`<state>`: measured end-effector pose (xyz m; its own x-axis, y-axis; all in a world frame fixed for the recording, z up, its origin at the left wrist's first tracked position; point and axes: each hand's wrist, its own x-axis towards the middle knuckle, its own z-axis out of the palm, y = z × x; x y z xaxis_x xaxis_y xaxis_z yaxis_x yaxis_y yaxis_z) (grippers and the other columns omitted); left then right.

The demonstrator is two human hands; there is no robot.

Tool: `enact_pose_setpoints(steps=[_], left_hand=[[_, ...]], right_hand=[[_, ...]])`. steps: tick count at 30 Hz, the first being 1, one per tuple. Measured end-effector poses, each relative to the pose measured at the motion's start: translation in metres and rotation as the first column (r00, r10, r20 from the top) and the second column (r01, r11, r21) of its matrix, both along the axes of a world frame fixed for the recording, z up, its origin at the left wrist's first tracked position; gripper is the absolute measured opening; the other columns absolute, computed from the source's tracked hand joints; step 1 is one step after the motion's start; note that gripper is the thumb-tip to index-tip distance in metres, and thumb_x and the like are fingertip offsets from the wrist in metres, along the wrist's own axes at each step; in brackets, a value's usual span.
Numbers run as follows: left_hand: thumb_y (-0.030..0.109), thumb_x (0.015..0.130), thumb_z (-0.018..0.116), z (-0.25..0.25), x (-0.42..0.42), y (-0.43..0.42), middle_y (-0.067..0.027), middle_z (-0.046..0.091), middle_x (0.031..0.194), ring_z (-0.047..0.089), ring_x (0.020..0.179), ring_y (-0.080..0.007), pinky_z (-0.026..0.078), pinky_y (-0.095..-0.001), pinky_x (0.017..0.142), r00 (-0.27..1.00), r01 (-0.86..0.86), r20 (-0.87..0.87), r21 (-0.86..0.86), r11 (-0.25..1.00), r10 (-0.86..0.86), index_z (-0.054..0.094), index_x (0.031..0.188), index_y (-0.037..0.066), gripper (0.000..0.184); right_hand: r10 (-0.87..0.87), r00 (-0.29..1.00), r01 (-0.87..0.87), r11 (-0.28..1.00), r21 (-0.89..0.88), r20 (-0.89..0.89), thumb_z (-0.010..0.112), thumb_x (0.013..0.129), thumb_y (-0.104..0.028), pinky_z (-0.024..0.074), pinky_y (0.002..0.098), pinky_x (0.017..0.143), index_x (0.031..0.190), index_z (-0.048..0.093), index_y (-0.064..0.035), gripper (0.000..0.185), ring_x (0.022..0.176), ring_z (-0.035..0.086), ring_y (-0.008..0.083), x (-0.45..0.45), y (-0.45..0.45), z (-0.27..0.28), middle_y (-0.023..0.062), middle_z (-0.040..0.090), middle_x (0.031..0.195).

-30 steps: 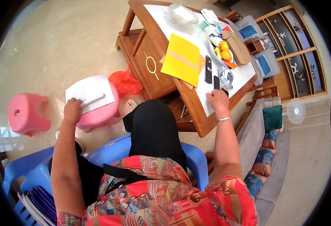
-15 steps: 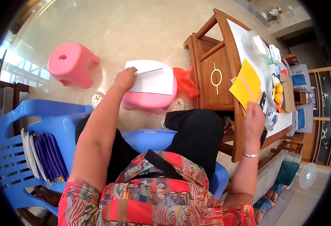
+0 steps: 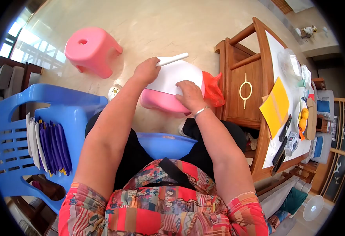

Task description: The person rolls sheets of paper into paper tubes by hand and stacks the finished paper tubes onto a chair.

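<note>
Patchwork-print shirt (image 3: 160, 214) over black trousers (image 3: 234, 135)
The short-sleeved shirt, largely red with multicoloured patches and stripes, fills the bottom of the frame; a black strap (image 3: 175, 173) slants across its front. A slim silvery bracelet (image 3: 200, 111) rings the right wrist near the centre, and a pale clog (image 3: 114, 93) with dark dots shows left of centre.

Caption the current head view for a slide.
Left hand grips a slim white rod; right hand over the near edge of a flat white sheet on a pink plastic stool.
</note>
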<state>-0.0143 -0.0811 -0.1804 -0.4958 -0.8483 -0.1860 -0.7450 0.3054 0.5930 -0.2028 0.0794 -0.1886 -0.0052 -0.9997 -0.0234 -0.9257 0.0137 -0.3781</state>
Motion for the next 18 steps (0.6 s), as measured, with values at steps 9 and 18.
enact_pose_setpoints(steps=[9, 18], left_hand=[[0.022, 0.097, 0.062, -0.008, -0.01, 0.006, -0.0187, 0.07, 0.122, 0.066, 0.114, -0.0367, 0.053, -0.0459, 0.098, 0.999, 0.03, 0.025, -0.027, 0.999, -0.029, 0.065, 0.127, 0.005, 0.034], [0.022, 0.097, 0.063, -0.006, -0.008, 0.004, -0.0184, 0.07, 0.121, 0.067, 0.113, -0.037, 0.053, -0.0459, 0.097, 0.997, 0.072, -0.006, -0.08, 0.994, -0.073, 0.066, 0.126, 0.005, 0.034]], right_hand=[[0.11, 0.994, -0.113, 0.978, -0.177, -0.024, 0.077, 0.08, -0.018, 0.0528, 0.0432, 0.089, 0.095, 0.073, -0.011, 0.017, 0.102, 0.064, 0.0291, -0.014, 0.006, -0.029, 0.0067, 0.067, 0.099], [0.117, 0.967, -0.173, 0.954, -0.245, -0.228, 0.066, 0.085, -0.014, 0.0523, 0.0426, 0.077, 0.079, 0.068, -0.0112, 0.007, 0.086, 0.066, 0.0274, -0.01, 0.007, -0.028, 0.0065, 0.067, 0.086]])
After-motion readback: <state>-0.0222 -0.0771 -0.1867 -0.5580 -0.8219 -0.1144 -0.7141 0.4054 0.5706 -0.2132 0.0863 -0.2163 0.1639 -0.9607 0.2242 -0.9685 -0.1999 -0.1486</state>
